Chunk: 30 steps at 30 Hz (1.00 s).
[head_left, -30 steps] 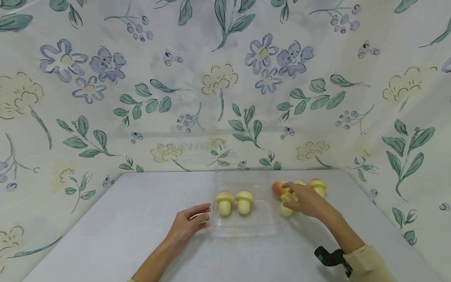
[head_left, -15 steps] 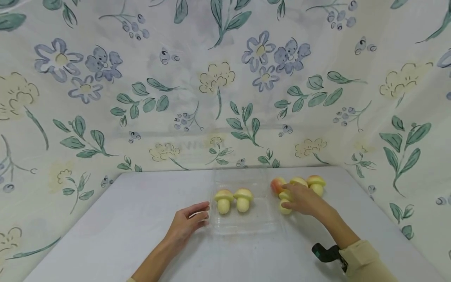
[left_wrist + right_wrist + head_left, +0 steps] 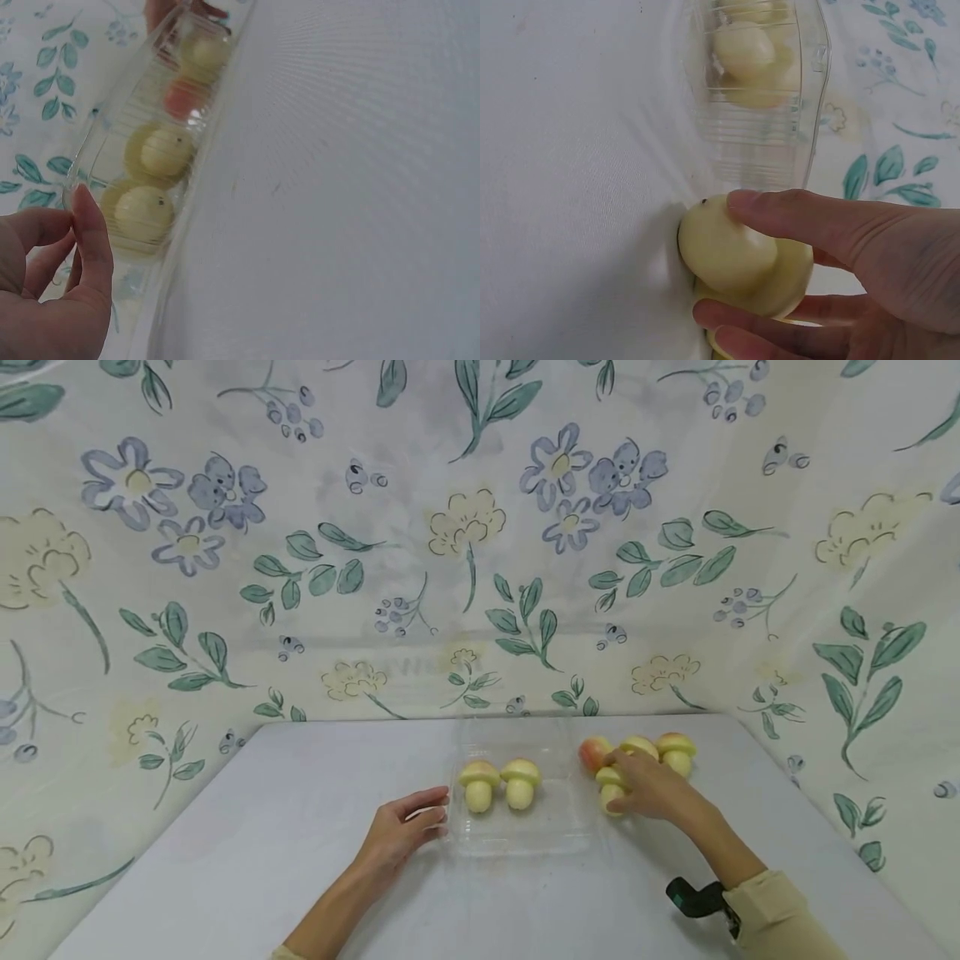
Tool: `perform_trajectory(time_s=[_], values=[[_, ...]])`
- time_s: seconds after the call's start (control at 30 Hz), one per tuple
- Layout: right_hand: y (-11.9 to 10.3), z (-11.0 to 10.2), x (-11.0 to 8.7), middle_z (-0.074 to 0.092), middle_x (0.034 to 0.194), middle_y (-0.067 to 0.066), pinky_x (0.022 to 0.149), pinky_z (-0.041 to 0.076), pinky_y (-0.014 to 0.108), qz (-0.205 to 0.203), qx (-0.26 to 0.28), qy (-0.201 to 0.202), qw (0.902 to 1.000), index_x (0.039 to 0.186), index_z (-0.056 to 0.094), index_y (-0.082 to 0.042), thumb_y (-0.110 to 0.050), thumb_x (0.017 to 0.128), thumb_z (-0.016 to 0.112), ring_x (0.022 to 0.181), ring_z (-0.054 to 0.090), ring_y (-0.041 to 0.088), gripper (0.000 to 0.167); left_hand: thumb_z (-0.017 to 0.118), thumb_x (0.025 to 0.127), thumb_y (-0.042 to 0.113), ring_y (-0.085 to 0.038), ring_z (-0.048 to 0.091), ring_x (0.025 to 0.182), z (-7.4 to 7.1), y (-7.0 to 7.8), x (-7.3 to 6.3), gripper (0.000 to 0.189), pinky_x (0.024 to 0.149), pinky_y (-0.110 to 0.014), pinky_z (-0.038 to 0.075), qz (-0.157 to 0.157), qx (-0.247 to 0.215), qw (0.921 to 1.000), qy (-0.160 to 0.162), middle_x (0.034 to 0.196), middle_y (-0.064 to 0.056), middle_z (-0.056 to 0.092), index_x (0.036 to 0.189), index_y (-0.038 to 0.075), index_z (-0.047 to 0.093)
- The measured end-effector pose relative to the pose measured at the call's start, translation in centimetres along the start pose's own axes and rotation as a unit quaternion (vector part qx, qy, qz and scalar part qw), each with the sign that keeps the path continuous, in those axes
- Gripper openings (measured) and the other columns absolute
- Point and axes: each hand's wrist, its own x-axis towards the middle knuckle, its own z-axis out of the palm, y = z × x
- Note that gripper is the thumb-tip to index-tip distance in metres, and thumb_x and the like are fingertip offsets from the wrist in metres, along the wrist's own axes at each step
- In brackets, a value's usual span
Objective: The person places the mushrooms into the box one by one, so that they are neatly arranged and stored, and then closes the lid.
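Clear-plastic box (image 3: 525,844): two mushroom figures (image 3: 479,796) inside
Left hand (image 3: 397,837): spread, at box's side
Right hand (image 3: 654,787): pinching third mushroom figure (image 3: 724,251)
Its dark dot (image 3: 703,201): right-wrist view only

2 mushrooms (image 3: 520,783) in box (image 3: 517,846), others (image 3: 677,753) R.

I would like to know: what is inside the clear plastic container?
Inside the clear container are two mushroom-shaped pieces, next to each other toward its left side. Whatever lies directly beneath them is covered and cannot be seen.
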Motion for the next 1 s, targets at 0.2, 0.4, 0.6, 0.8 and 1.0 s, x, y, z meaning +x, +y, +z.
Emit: perform_trajectory(time_s=[0.2, 0.4, 0.6, 0.8, 1.0], values=[[0.2, -0.1, 0.1, 0.058, 0.129, 0.018, 0.087, 0.051, 0.050, 0.005, 0.010, 0.002, 0.9999, 0.129, 0.051, -0.006, -0.026, 0.075, 0.085, 0.104, 0.057, 0.027, 0.067, 0.065, 0.090, -0.001, -0.011, 0.062, 0.097, 0.1, 0.4, 0.2, 0.045, 0.082, -0.023, 0.059, -0.003, 0.003, 1.0000, -0.002, 0.130, -0.017, 0.060, 0.133, -0.008, 0.054], [0.5, 0.0, 0.2, 0.062, 0.126, 0.017, 0.089, 0.051, 0.049, -0.007, -0.006, -0.005, 0.9999, 0.132, 0.054, -0.003, -0.025, 0.073, 0.085, 0.104, 0.058, 0.026, 0.070, 0.064, 0.090, -0.003, -0.008, 0.064, 0.091, 0.0, 0.2, 0.3, 0.045, 0.080, -0.022, 0.060, -0.004, -0.001, 1.0000, 0.002, 0.126, -0.014, 0.063, 0.133, -0.010, 0.054], [0.9, 0.4, 0.0, 0.062, 0.127, 0.015, 0.093, 0.050, 0.051, -0.010, 0.005, -0.014, 0.9998, 0.136, 0.052, -0.004, -0.022, 0.073, 0.086, 0.106, 0.058, 0.026, 0.074, 0.064, 0.090, -0.002, -0.006, 0.064, 0.088, 0.2, 0.0, 0.2, 0.047, 0.078, -0.021, 0.059, -0.005, -0.006, 1.0000, -0.003, 0.122, -0.011, 0.065, 0.134, -0.011, 0.051], [1.1, 0.4, 0.2, 0.063, 0.117, 0.014, 0.087, 0.052, 0.048, -0.025, -0.010, -0.009, 0.9996, 0.134, 0.050, -0.004, -0.023, 0.073, 0.086, 0.097, 0.058, 0.024, 0.073, 0.064, 0.090, -0.003, -0.007, 0.064, 0.088, 0.3, 0.1, 0.2, 0.047, 0.078, -0.021, 0.059, -0.003, -0.006, 1.0000, -0.004, 0.122, -0.012, 0.064, 0.134, -0.011, 0.052], [1.2, 0.5, 0.3, 0.062, 0.121, 0.014, 0.090, 0.051, 0.050, -0.021, -0.001, -0.018, 0.9996, 0.137, 0.049, -0.005, -0.023, 0.073, 0.086, 0.100, 0.058, 0.025, 0.076, 0.064, 0.090, -0.003, -0.007, 0.064, 0.087, 0.2, 0.1, 0.1, 0.047, 0.078, -0.021, 0.059, -0.007, -0.008, 0.9999, 0.002, 0.120, -0.010, 0.066, 0.135, -0.011, 0.051]])
